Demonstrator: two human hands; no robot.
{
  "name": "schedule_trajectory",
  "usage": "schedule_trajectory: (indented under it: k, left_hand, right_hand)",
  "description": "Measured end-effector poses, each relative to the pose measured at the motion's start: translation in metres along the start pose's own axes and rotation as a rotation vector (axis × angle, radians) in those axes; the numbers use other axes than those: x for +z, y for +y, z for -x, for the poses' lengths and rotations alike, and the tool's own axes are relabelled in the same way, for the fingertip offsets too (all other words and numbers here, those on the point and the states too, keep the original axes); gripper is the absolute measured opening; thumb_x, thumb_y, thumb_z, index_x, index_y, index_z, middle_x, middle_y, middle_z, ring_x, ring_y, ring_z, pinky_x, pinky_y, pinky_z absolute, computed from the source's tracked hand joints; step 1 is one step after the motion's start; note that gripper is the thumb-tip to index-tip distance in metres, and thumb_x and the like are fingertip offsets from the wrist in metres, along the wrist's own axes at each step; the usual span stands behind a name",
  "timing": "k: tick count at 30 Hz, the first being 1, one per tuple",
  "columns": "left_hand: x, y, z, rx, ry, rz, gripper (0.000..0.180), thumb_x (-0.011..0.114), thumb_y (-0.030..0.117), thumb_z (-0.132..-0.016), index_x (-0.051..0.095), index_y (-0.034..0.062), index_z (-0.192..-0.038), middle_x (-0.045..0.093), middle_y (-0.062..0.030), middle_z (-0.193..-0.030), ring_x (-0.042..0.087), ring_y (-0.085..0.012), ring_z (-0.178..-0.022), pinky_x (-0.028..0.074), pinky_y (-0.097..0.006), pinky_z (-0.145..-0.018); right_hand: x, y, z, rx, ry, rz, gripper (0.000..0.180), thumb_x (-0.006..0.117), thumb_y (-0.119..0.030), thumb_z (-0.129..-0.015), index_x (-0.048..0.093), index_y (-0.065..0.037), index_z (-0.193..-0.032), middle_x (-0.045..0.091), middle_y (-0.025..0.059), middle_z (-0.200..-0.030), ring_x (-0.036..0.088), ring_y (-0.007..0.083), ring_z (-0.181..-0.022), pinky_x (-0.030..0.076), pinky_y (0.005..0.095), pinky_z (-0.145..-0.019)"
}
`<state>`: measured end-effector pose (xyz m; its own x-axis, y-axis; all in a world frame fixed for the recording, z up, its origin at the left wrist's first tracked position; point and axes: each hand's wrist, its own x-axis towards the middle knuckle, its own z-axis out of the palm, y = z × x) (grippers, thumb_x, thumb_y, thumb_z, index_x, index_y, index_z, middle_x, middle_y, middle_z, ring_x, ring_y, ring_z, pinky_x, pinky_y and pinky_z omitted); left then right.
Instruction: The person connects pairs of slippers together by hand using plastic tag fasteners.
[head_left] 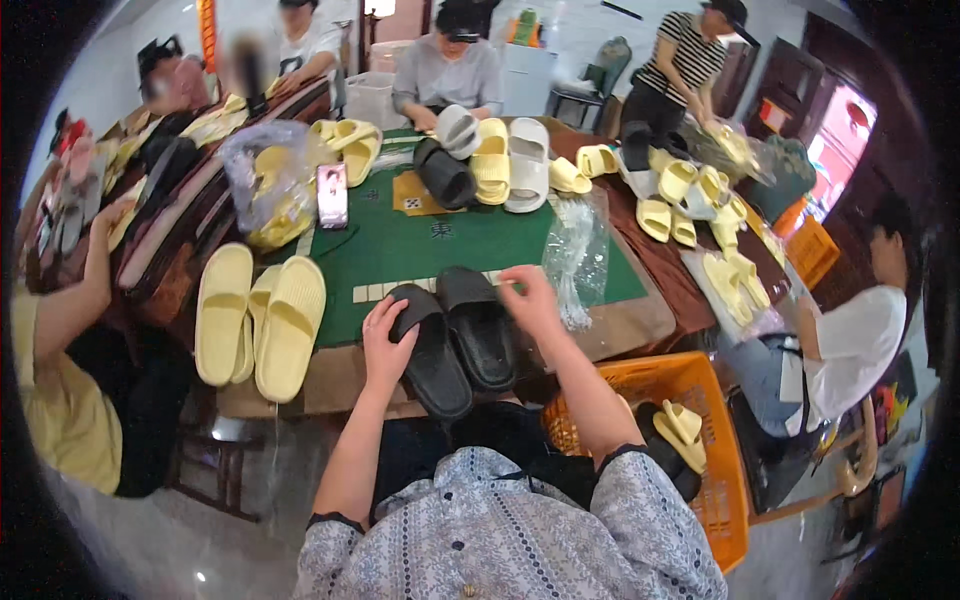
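Green felt covers the game table (420, 245) at frame centre, with a row of pale tiles (400, 288) along its near edge. A pair of black slide sandals (450, 335) lies side by side at lower centre, soles down (apparently so the two can be matched). The left hand (385, 345) cups the left sandal's strap, fingers curled over it. The right hand (528, 300) rests at the right sandal's toe, fingers loosely spread. Yellow slides (262, 320) lie at left; an orange crate (700, 440) stands at lower right.

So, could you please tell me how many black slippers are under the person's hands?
2: one black slipper under the left hand, the other beside it under the right hand. More black ones lie farther up the table.
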<state>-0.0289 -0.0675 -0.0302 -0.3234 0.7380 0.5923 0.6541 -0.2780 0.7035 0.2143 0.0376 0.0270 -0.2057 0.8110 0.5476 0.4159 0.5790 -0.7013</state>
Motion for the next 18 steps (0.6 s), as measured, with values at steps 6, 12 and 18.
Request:
schedule_trajectory:
  k: [6,12,18]
  left_hand:
    - [-0.002,-0.002,-0.002,-0.005,-0.005,-0.008,0.044,0.071,0.014,-0.071,0.063,0.0109,-0.114,0.054,-0.0124,-0.129,0.045,-0.0320,-0.121,0.035,-0.042,-0.104]
    - [0.000,-0.003,0.000,0.001,0.012,0.007,0.043,0.071,0.015,-0.072,0.063,0.0107,-0.113,0.054,-0.0123,-0.127,0.045,-0.0316,-0.121,0.034,-0.042,-0.104]
    - [0.002,-0.002,-0.001,-0.001,0.006,0.007,0.043,0.071,0.014,-0.071,0.063,0.0105,-0.113,0.055,-0.0123,-0.127,0.046,-0.0318,-0.120,0.034,-0.042,-0.103]
  right_hand:
    - [-0.060,0.046,-0.019,-0.127,-0.120,0.585,0.019,0.066,-0.009,-0.072,0.069,-0.011,-0.090,0.062,0.0094,-0.085,0.056,0.0290,-0.091,0.048,0.0405,-0.080]
    - [-0.058,0.056,-0.024,-0.146,-0.402,0.909,0.019,0.059,-0.009,-0.074,0.073,-0.018,-0.084,0.061,0.0103,-0.088,0.057,0.0306,-0.094,0.051,0.0421,-0.079]
    - [-0.052,0.068,-0.029,-0.244,-0.467,1.134,0.008,0.067,-0.013,-0.072,0.073,-0.018,-0.074,0.060,0.0087,-0.090,0.056,0.0288,-0.093,0.051,0.0403,-0.076]
